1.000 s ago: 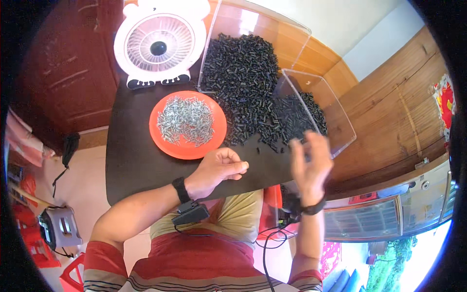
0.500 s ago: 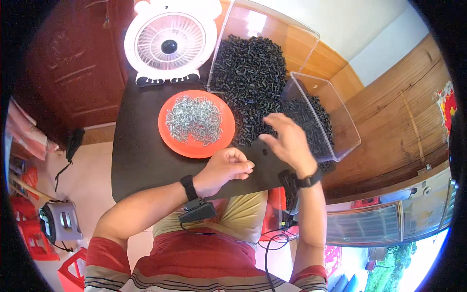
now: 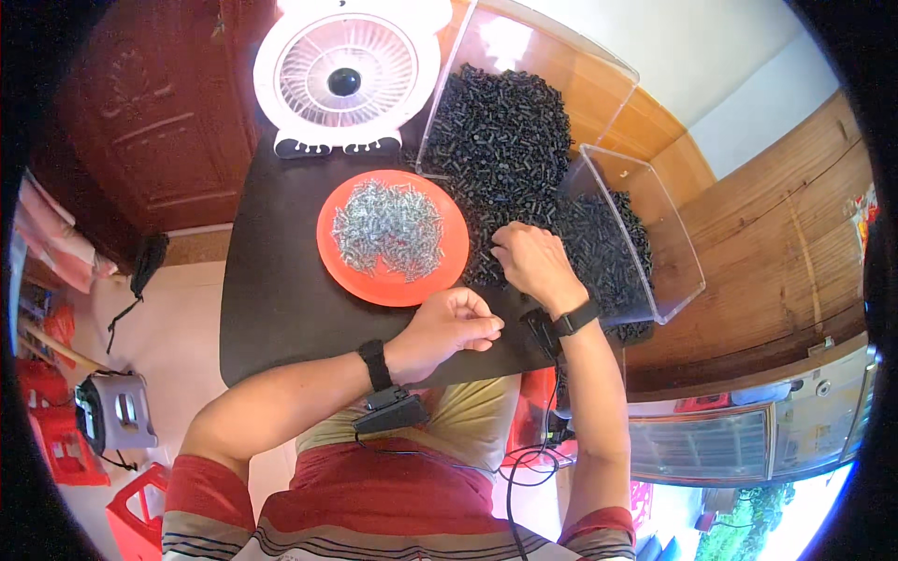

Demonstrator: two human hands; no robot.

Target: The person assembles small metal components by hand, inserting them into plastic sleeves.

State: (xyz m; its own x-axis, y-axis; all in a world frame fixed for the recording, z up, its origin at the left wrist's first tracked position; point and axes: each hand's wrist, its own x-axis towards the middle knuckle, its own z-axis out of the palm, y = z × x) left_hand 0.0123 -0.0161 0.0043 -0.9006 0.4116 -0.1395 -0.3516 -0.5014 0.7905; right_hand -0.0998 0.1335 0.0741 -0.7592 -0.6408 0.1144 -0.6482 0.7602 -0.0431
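Observation:
My left hand (image 3: 452, 329) is closed in a pinch above the dark table, just off the near rim of the red plate (image 3: 334, 266). Whatever its fingertips hold is too small to make out. Small silver metal pieces, like screws or pins, lie heaped (image 3: 388, 229) on that plate. At the near edge of a large pile of short black cylindrical parts (image 3: 505, 131), my right hand (image 3: 535, 262) reaches down with its fingers curled together. The back of the hand hides anything they grip.
Behind the plate stands a white animal-shaped fan (image 3: 344, 82). A clear plastic bin (image 3: 599, 70) holds black parts at the back, and a smaller clear bin (image 3: 678, 224) sits at the right. The dark table (image 3: 271, 280) ends near my lap, where a cable (image 3: 510, 486) loops.
My right hand has moved slightly left onto the black parts, its spread fingers now curled together. My left hand stays pinched. The whole view has shifted a little.

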